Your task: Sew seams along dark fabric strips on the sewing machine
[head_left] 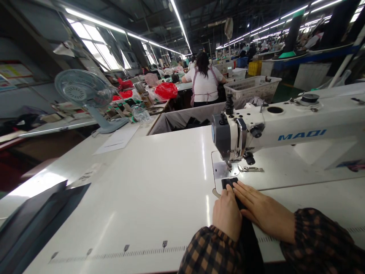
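A strip of black fabric point(249, 243) runs from the front edge of the table toward the sewing machine point(248, 133), its far end lying just short of the needle plate point(224, 170). My left hand point(227, 213) is closed on the fabric's left side, fingers bent near its far end. Flat across the right side of the strip lies my right hand point(264, 211), with its fingers stretched out and the thumb tucked low. Between the hands part of the fabric is covered. The presser foot point(229, 165) stands beyond the fingertips.
Dark fabric pieces point(42, 217) lie at the table's left. A fan point(85, 95) and a paper sheet point(116, 139) are at the far left corner. Behind the table hangs a grey cloth bin point(176, 116). A person point(205, 82) sits beyond it, beside a white basket point(252, 87).
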`<control>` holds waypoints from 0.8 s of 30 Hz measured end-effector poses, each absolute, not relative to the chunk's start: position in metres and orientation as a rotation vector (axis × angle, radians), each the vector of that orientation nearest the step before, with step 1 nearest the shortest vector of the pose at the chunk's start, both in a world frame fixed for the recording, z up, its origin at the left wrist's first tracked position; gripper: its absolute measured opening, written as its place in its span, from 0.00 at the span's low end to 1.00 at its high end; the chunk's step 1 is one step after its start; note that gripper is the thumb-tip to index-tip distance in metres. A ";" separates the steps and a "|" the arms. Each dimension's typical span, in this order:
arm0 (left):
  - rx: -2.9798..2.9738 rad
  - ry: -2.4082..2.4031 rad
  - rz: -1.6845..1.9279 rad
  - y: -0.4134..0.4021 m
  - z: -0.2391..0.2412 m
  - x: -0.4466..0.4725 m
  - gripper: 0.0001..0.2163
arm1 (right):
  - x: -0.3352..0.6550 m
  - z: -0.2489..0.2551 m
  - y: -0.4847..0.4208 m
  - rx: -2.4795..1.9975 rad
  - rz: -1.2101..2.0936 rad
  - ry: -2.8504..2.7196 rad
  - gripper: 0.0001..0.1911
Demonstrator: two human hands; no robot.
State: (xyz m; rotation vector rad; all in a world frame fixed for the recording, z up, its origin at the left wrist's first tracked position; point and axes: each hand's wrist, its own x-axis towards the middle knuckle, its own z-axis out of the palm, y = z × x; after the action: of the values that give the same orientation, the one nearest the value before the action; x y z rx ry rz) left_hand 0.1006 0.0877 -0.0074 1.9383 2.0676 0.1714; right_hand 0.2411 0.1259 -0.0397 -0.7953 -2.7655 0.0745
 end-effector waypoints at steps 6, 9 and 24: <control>1.972 2.034 0.078 0.093 0.001 0.101 0.23 | 0.242 -0.041 0.128 -0.787 0.092 -2.741 0.27; 1.973 2.042 0.047 0.103 0.003 0.102 0.23 | 0.240 -0.043 0.136 -0.813 0.023 -2.725 0.27; 1.970 2.008 0.013 0.135 0.000 0.099 0.23 | 0.235 -0.040 0.164 -0.837 -0.173 -2.761 0.27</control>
State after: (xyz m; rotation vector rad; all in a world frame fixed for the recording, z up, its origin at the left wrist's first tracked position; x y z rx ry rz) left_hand 0.0993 0.1355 -0.0002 1.9701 2.0083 0.0127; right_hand 0.2355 0.1636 -0.0398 -0.8369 -2.7608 -0.1731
